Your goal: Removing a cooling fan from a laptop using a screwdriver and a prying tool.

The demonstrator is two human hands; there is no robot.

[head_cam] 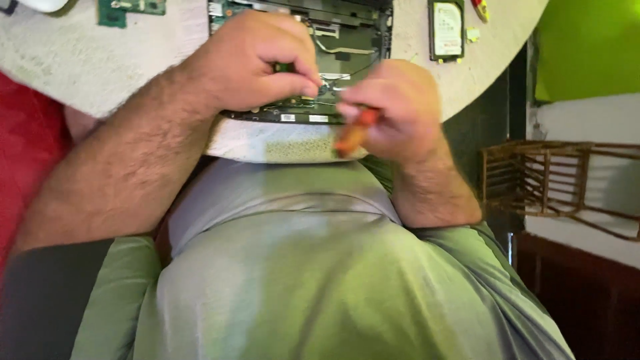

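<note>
An opened laptop base (347, 47) with exposed green circuit board and cables lies on a round pale table (100, 60) right in front of me. My left hand (250, 63) rests curled on the laptop's near edge, fingertips pinched on a small part I cannot identify. My right hand (393, 110) is closed around an orange-handled screwdriver (353, 133), held just off the laptop's near right corner, its handle pointing toward my chest. The tool's tip is hidden by my fingers.
A hard drive (447, 30) lies on the table at the far right, a loose green circuit board (130, 10) at the far left. A wooden slatted rack (553, 180) stands to my right below a green wall panel (587, 47). Red fabric (27, 147) is at left.
</note>
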